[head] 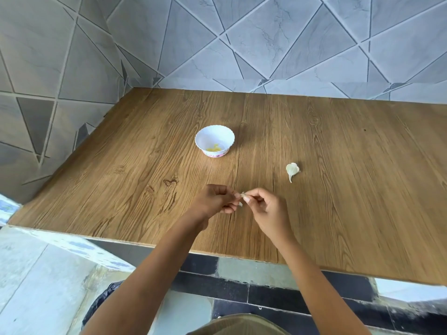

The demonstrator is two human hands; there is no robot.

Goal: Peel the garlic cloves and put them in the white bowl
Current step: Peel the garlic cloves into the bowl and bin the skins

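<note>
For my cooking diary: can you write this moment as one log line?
both hands peeling small garlic clove | white scalloped bowl holds yellowish bits | unpeeled clove waiting on wooden table

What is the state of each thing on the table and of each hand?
Bowl: upright, some peeled yellowish pieces inside.
Garlic clove on table: unpeeled, lying alone.
Clove in hands: pinched, mostly hidden.
Left hand: closed on clove.
Right hand: pinching the same clove.
Table: bears bowl and clove.

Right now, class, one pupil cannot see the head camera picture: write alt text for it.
Two bare hands, left hand and right hand, pinch a small garlic clove between their fingertips above a wooden table. A white bowl holding some yellowish peeled pieces stands farther back, and an unpeeled garlic clove lies on the table to its right. Grey patterned wall tiles stand behind.
</note>
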